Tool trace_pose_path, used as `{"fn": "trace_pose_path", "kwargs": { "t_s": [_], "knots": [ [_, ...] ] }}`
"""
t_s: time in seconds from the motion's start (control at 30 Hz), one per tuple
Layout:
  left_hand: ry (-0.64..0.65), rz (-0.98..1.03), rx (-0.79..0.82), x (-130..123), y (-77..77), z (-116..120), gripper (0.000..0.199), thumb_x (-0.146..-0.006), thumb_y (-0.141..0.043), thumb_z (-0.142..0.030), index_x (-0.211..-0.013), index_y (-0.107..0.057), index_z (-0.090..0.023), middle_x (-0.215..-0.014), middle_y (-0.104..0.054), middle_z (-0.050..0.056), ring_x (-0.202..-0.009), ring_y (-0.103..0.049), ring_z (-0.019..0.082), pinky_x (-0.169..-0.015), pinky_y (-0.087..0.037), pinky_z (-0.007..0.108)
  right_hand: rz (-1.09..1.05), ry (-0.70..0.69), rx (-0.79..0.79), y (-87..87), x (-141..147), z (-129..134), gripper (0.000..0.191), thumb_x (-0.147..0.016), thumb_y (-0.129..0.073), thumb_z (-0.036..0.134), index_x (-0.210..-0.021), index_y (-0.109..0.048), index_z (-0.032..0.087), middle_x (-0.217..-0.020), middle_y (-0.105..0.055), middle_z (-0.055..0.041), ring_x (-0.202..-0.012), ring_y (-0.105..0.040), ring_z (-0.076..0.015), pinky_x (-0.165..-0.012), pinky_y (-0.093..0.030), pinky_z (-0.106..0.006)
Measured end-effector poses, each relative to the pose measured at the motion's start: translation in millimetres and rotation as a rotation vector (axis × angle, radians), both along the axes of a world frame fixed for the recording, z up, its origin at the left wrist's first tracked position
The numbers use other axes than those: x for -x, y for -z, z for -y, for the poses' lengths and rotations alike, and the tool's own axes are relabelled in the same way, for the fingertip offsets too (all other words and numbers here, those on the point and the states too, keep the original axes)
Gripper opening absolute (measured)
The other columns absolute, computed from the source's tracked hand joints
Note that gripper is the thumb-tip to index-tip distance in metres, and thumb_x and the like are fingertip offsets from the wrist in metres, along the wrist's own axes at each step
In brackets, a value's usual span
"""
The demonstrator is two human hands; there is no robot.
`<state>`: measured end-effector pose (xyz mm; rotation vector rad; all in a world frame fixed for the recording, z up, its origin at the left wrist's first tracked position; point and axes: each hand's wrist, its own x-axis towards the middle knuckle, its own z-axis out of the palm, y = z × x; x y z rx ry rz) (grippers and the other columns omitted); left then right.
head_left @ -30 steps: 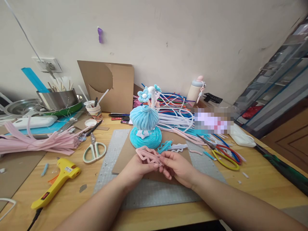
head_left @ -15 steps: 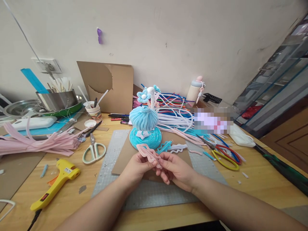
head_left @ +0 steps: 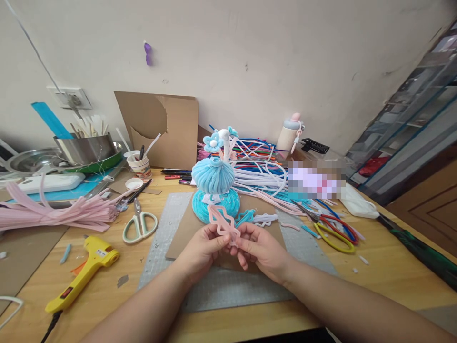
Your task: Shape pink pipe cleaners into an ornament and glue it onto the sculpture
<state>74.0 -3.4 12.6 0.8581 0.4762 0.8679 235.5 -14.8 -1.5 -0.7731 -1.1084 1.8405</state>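
Both the left hand point(head_left: 204, 247) and right hand point(head_left: 264, 247) pinch the pink wavy strips point(head_left: 224, 227), now swung more upright before the blue ornament point(head_left: 214, 177), suggesting ongoing arranging.

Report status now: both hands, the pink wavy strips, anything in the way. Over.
Left hand and right hand pinching pink wavy strips. Strips' far end toward blue ornament. Ornament upright, close beyond; possible obstacle.
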Motion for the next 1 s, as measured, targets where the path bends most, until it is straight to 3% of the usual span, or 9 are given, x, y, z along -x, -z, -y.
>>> {"fn": "trace_pose_path", "kwargs": {
  "t_s": [0.13,0.3,0.43,0.5,0.63,0.77,1.0],
  "knots": [
    [-0.146,-0.059,0.079,1,1.5,-1,0.023,-0.074,-0.068,-0.017,-0.096,-0.062,-0.012,-0.080,-0.062,0.004,-0.068,-0.058,0.010,-0.064,-0.045,0.021,0.121,0.122,-0.100,0.7,0,-2,0.025,-0.076,-0.067,0.032,-0.077,-0.046,0.018,-0.065,-0.058,0.0032,-0.047,-0.052,-0.0078,-0.044,-0.044,-0.021],
    [-0.254,-0.064,0.135,2,-0.2,-3,0.027,-0.077,-0.066,-0.029,-0.098,-0.060,-0.013,-0.084,-0.062,0.005,-0.066,-0.056,0.009,-0.058,-0.044,0.020,0.363,0.251,-0.290,-2.5,-3,-4,0.019,-0.076,-0.064,0.024,-0.071,-0.046,0.019,-0.061,-0.046,0.0061,-0.050,-0.043,-0.0073,-0.047,-0.035,-0.021],
    [-0.366,-0.138,0.088,6,1.2,-9,0.028,-0.075,-0.068,-0.032,-0.094,-0.062,-0.012,-0.074,-0.060,0.003,-0.059,-0.052,0.008,-0.053,-0.042,0.018,0.498,0.327,-0.432,-2.4,-5,-6,0.013,-0.075,-0.061,0.017,-0.069,-0.050,0.019,-0.067,-0.047,0.0036,-0.062,-0.045,-0.0097,-0.056,-0.035,-0.022],
    [-0.405,-0.194,0.070,8,3.5,-11,0.025,-0.074,-0.069,-0.030,-0.090,-0.064,-0.011,-0.070,-0.059,0.002,-0.056,-0.050,0.006,-0.052,-0.041,0.016,0.462,0.320,-0.397,-1.4,-6,-7,0.010,-0.078,-0.060,0.021,-0.079,-0.050,0.020,-0.074,-0.050,0.0032,-0.061,-0.046,-0.0091,-0.054,-0.036,-0.022],
    [-0.367,-0.215,0.100,10,4.4,-12,0.024,-0.073,-0.069,-0.030,-0.086,-0.064,-0.011,-0.070,-0.060,0.003,-0.059,-0.052,0.007,-0.055,-0.042,0.017,0.336,0.207,-0.200,0.8,-7,-9,0.023,-0.084,-0.052,0.038,-0.099,-0.044,0.023,-0.080,-0.055,0.0021,-0.048,-0.046,-0.0070,-0.042,-0.034,-0.020],
    [-0.311,-0.222,0.090,7,2.4,-8,0.025,-0.071,-0.070,-0.031,-0.086,-0.064,-0.012,-0.069,-0.059,0.002,-0.058,-0.052,0.008,-0.055,-0.042,0.020,0.368,0.043,-0.141,2.8,-6,-11,0.026,-0.085,-0.048,0.043,-0.087,-0.050,0.017,-0.063,-0.059,0.0013,-0.042,-0.047,-0.0068,-0.040,-0.031,-0.019],
    [-0.290,-0.333,-0.018,5,5.3,-8,0.024,-0.067,-0.072,-0.033,-0.064,-0.060,-0.013,-0.061,-0.056,-0.001,-0.054,-0.046,0.008,-0.052,-0.037,0.020,0.408,0.086,-0.162,1.4,-2,-8,0.028,-0.080,-0.057,0.045,-0.081,-0.053,0.017,-0.065,-0.059,0.0016,-0.047,-0.050,-0.0080,-0.039,-0.034,-0.017]
  ]
}}
